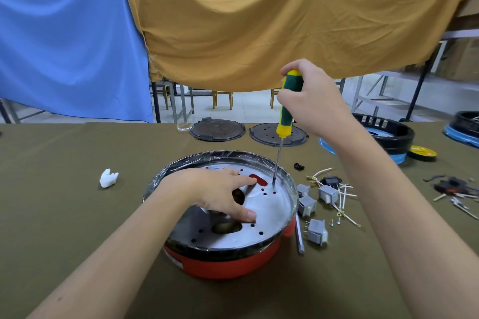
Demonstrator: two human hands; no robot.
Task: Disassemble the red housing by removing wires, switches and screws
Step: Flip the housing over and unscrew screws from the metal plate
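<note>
The round red housing (pixel 228 265) sits on the table in front of me, topped by a silver metal plate (pixel 269 208) with holes and a film-wrapped black rim. My left hand (pixel 220 193) rests spread on the plate, fingers straight, thumb near a large hole. My right hand (pixel 309 97) grips the green and yellow screwdriver (pixel 289 103), held nearly upright. Its tip meets the plate at the far right side, close to a red slot. Several grey switches (pixel 315 230) and white wires (pixel 343 195) lie on the cloth to the right of the housing, along with small screws (pixel 334 221).
A grey metal rod (pixel 299 237) lies beside the housing. Two dark round lids (pixel 217 131) lie at the table's far side. Black and blue housings (pixel 391 134) and a yellow disc (pixel 422 153) stand at the right. A white crumpled wad (pixel 108 177) lies left. More parts (pixel 451 189) lie far right.
</note>
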